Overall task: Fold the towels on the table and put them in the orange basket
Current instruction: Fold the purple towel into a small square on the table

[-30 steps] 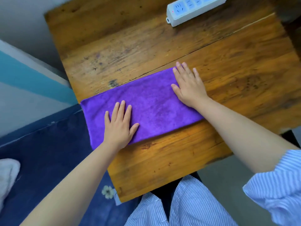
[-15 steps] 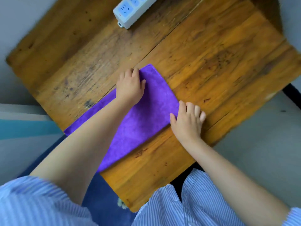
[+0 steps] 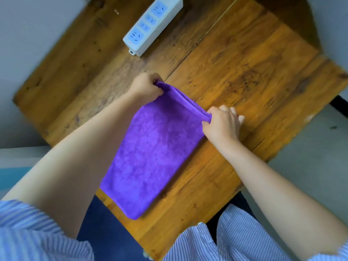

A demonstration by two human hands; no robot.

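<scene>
A purple towel [image 3: 150,151], folded into a long strip, lies on the wooden table [image 3: 244,68] and runs from the middle toward the near left edge. My left hand [image 3: 146,86] pinches its far corner. My right hand [image 3: 221,124] pinches the other corner of the same short end. That end is lifted a little off the wood. The strip's near end hangs slightly over the table edge. The orange basket is not in view.
A white power strip [image 3: 152,25] with blue sockets lies at the back of the table. Dark blue floor [image 3: 105,232] shows below the near left edge, grey floor [image 3: 310,157] to the right. Striped sleeves fill the bottom corners.
Both hands lay flat on the towel a second ago. They have moved to its right short end, gripped its two corners and raised them. The camera view has swung round.
</scene>
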